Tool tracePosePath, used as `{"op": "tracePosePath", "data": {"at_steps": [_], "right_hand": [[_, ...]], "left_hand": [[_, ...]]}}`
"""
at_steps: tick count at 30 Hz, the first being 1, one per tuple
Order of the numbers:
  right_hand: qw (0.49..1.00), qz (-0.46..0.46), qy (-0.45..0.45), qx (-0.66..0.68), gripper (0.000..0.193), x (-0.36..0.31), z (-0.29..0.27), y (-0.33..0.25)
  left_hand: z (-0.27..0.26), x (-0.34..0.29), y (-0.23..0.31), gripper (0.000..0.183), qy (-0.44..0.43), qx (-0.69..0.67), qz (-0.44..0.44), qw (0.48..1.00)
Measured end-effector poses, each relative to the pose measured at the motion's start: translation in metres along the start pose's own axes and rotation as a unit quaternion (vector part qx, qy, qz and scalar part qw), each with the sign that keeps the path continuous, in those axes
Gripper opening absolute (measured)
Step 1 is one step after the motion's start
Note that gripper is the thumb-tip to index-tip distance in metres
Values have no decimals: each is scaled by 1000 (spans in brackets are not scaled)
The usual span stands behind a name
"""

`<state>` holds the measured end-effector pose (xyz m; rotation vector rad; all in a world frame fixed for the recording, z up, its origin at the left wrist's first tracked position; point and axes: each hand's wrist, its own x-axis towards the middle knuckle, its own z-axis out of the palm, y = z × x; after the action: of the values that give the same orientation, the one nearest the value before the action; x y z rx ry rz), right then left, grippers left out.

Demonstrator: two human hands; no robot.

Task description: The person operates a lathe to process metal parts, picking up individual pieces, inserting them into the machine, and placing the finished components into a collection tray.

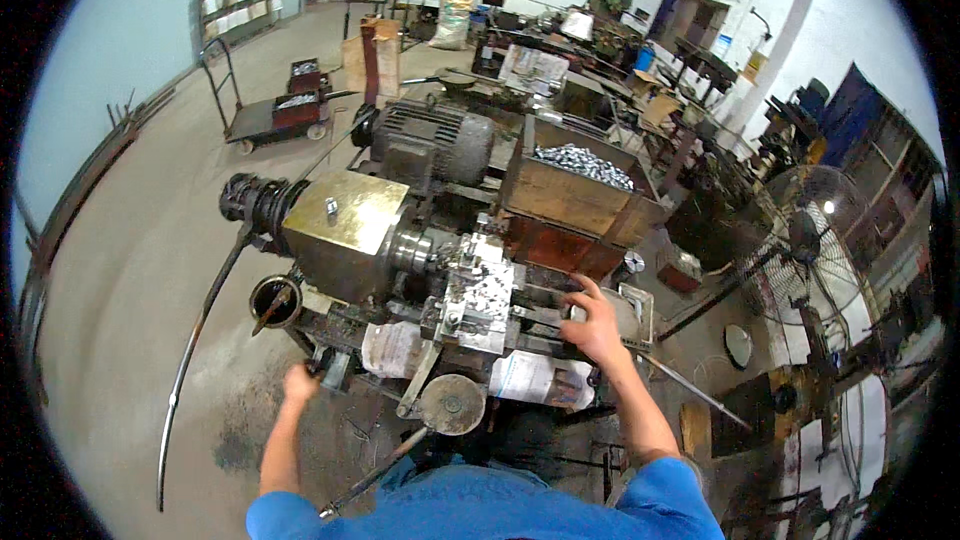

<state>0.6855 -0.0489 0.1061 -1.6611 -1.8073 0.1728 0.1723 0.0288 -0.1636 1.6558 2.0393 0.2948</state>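
A small metal-turning lathe stands in front of me, with a brass-coloured headstock cover (345, 208) and a chuck (412, 250). Metal bits litter its bright cross slide (480, 295). My left hand (299, 383) is closed at a dark part low on the lathe's left front; its fingertips are hidden, so what it grips is unclear. Over the right end of the bed, beside the slide, hovers my right hand (592, 322), fingers apart and nothing visible in them. A round disc-shaped plate (452, 405) sits on a lever nearest my body.
Behind the lathe are an electric motor (432, 140) and a wooden box (570, 195) of small shiny metal parts. A long bent rod (195, 370) juts out at left, a cart (270, 118) beyond it. A standing fan (803, 238) is at right.
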Motion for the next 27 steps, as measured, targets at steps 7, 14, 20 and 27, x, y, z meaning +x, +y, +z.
{"op": "tracePosePath", "data": {"at_steps": [7,14,20,27], "right_hand": [[974,183,30,-134,34,-115,-68,119],[763,501,-138,-385,63,-236,-118,267],[776,478,-31,-411,41,-275,-82,274],[808,466,9,-360,51,-321,-32,124]], "left_hand": [[-31,40,22,22,-73,429,226,871],[-21,11,-12,36,-11,181,-34,983],[-13,-23,-121,36,-112,-18,-97,989],[-6,-64,-134,34,-212,-68,-191,956]]}}
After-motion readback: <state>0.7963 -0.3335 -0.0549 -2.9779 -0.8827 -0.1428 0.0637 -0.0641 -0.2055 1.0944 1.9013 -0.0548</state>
